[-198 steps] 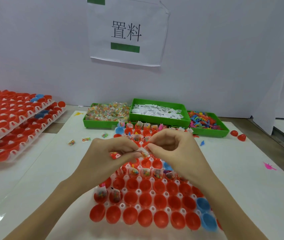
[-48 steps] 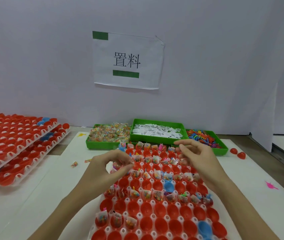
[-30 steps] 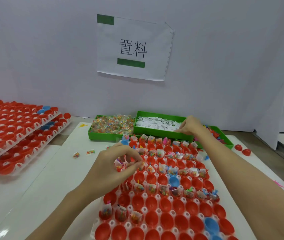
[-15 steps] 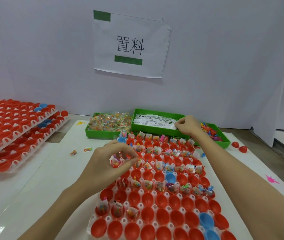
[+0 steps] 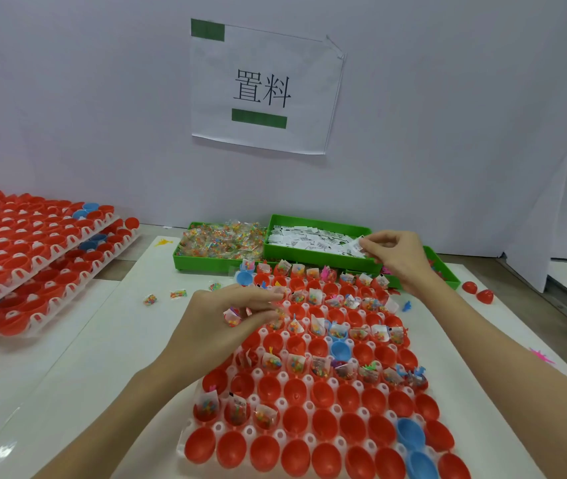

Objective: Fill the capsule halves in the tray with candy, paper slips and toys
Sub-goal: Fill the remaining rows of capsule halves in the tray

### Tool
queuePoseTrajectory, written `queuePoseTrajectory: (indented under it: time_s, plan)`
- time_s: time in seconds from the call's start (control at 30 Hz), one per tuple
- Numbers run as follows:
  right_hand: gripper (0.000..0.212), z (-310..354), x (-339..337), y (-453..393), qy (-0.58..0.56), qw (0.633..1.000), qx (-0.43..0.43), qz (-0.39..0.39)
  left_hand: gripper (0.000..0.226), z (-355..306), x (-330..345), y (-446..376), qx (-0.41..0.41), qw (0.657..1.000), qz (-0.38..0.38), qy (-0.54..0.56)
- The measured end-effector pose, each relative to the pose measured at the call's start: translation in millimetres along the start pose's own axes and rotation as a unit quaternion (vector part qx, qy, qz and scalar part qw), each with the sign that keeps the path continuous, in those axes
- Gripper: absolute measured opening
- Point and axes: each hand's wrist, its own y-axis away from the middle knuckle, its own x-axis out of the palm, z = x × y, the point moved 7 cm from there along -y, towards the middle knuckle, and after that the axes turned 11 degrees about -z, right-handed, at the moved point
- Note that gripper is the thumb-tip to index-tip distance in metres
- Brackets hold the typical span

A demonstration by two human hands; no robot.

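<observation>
Right hand (image 5: pixel 396 255) is over the middle green bin (image 5: pixel 313 259), thumb and forefinger pinching one paper slip (image 5: pixel 356 244) just lifted off the pile. Left hand (image 5: pixel 226 319) hovers over the left side of the capsule tray (image 5: pixel 219 426), fingers curled around small candy packets (image 5: pixel 233 318).

From where I sit, the far rows look filled, the middle rows partly so, and the two nearest rows of red capsule halves (image 5: pixel 323 395) mostly bare. I judge the job roughly half done.

For this step, I would keep the pinch on the slip's edge so only one sheet comes away. Carry it low to the next half lacking paper, and drop it upright beside the candy. The left hand should seat its packets fully inside the cup, not propped on the rim. Loose packets (image 5: pixel 150 299) lie on the white mat beside the tray.
</observation>
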Motion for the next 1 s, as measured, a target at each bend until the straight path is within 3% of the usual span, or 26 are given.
queuePoseTrajectory:
  time_s: [0.1,0.27,0.37,0.63,0.73,1.0]
  plan:
    - [0.005,21,3,36,0.001,0.999,-0.041,0.030,0.019,0,4,1,-0.006,1.000,0.011,-0.002]
    - [0.007,59,16,114,0.045,0.980,-0.149,0.126,0.010,1,4,3,-0.021,1.000,0.013,-0.011]
    - [0.006,71,16,152,0.034,0.972,-0.191,0.132,0.010,-6,7,4,-0.004,1.000,0.030,-0.004]
    - [0.021,65,18,177,0.005,0.967,-0.192,0.167,0.007,-21,14,8,0.004,0.998,0.053,0.017]
    - [0.020,67,23,185,0.014,0.958,-0.218,0.187,0.009,-26,14,8,0.018,0.999,0.049,0.007]
    - [0.016,70,23,191,-0.058,0.962,-0.184,0.194,0.011,-35,16,9,0.027,0.999,0.030,0.005]
